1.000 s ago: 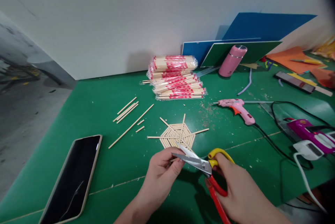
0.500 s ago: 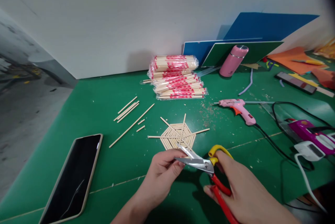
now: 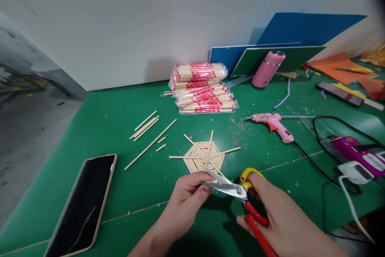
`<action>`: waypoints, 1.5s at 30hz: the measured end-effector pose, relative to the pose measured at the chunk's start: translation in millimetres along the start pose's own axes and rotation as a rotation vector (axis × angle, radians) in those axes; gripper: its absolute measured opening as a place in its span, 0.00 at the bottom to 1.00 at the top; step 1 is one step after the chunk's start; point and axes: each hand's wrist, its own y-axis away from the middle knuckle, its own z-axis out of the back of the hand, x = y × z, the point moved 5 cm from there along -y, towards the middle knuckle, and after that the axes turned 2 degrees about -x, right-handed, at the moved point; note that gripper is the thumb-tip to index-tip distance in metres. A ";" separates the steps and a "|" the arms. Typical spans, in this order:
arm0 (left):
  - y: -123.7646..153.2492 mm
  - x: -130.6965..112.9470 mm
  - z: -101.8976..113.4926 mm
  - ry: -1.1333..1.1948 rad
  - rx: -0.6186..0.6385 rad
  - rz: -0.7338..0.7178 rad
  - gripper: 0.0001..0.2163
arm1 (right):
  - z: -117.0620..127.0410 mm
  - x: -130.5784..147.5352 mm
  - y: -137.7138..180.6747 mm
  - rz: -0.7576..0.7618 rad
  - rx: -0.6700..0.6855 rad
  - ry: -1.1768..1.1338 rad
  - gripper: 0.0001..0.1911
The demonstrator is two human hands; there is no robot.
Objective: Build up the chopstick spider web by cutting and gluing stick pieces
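My right hand [image 3: 279, 209] is wrapped round the red and yellow handles of a pair of scissors [image 3: 231, 189], whose blades stand apart and point left. Thumb and forefinger of my left hand [image 3: 189, 195] are pinched at the blades, on a short wooden stick [image 3: 215, 182] that shows only in part between them. Just beyond lies a web-like hexagon of wooden sticks [image 3: 195, 153] with longer sticks crossing it as spokes. Several loose sticks [image 3: 150, 144], long and short, lie to its left.
A phone [image 3: 82, 205] lies at front left. Plastic-wrapped stick bundles [image 3: 204, 88] are piled at the wall. On the right are a pink glue gun [image 3: 272, 122] with its cord, a pink bottle [image 3: 268, 69], a purple device [image 3: 356, 152], a white plug [image 3: 356, 173] and another phone [image 3: 339, 94].
The scissor blades have come slightly closer together, and the right hand has shifted a little to the right. The left hand keeps its pinch almost unmoved.
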 end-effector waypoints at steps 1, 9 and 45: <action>-0.1 -0.4 -0.6 0.004 0.007 0.002 0.09 | -0.3 0.1 -0.1 -0.005 0.007 -0.003 0.20; 0.7 0.4 1.8 0.023 -0.038 -0.020 0.07 | 3.1 6.5 -1.4 -0.006 0.031 0.051 0.19; 0.8 -9.8 -4.8 -0.046 0.068 -0.047 0.09 | -7.5 6.3 -4.3 0.023 0.052 0.017 0.17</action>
